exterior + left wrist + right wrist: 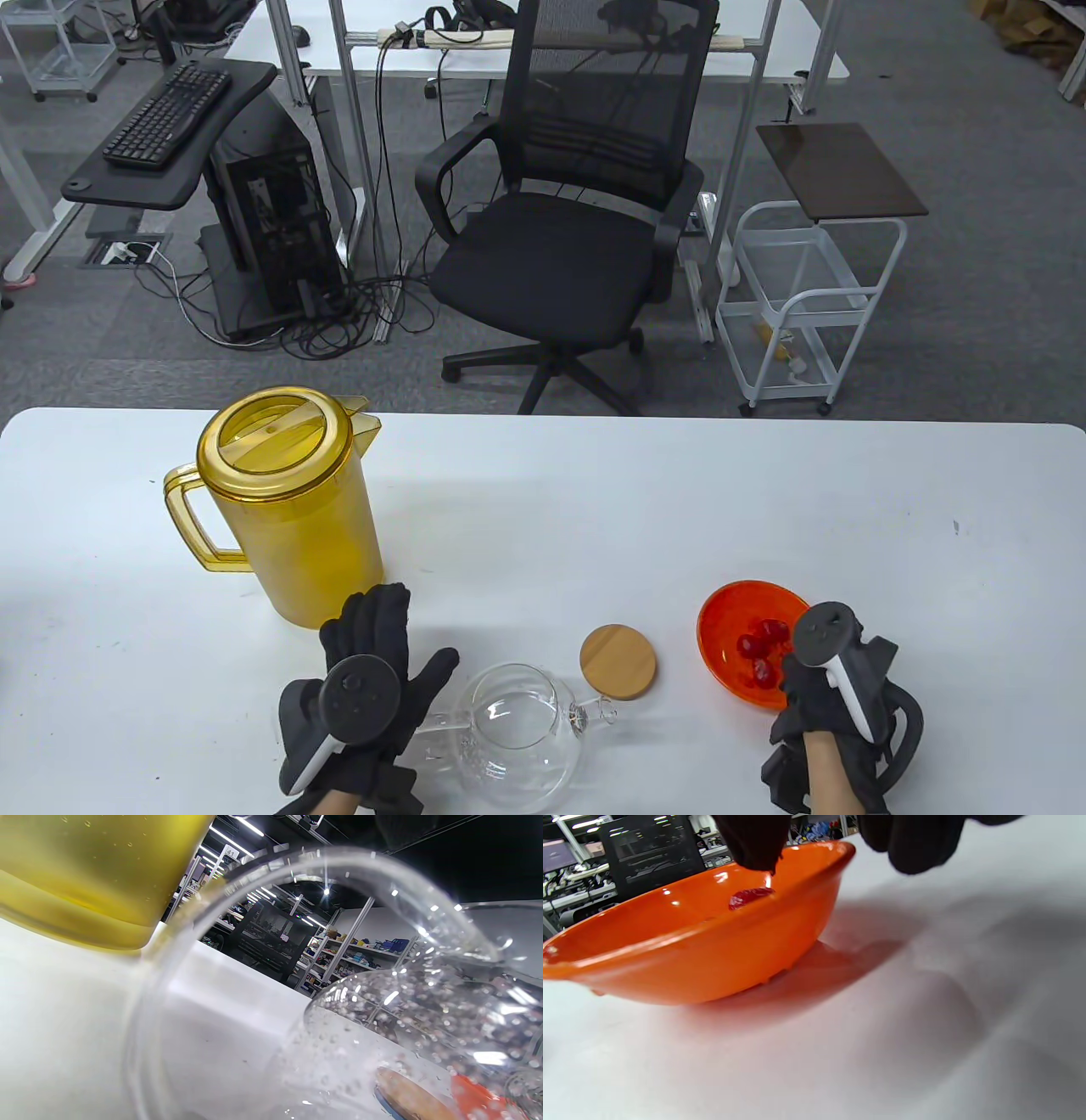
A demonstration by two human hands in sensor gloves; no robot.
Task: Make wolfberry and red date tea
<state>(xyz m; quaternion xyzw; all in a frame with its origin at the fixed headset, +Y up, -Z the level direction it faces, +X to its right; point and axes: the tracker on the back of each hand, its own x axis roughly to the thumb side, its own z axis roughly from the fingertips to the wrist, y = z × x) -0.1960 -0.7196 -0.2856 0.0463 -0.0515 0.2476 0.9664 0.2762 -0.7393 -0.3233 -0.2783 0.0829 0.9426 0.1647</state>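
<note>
A clear glass teapot point(517, 734) stands open at the table's near edge, its wooden lid point(618, 662) lying flat to its right. My left hand point(386, 654) lies with fingers spread beside the teapot's handle point(434, 722), which fills the left wrist view point(178, 942). An orange bowl point(730, 620) with a few red dates point(761, 645) sits right of the lid. My right hand point(806, 683) is at the bowl's near right rim. In the right wrist view its fingertips point(755, 844) hang just over the bowl point(691, 955), above a date point(751, 896), holding nothing.
A lidded yellow pitcher point(288, 501) stands behind my left hand, close to its fingertips; it also shows in the left wrist view point(93, 870). An office chair point(568, 246) and a white cart point(797, 314) stand beyond the table's far edge.
</note>
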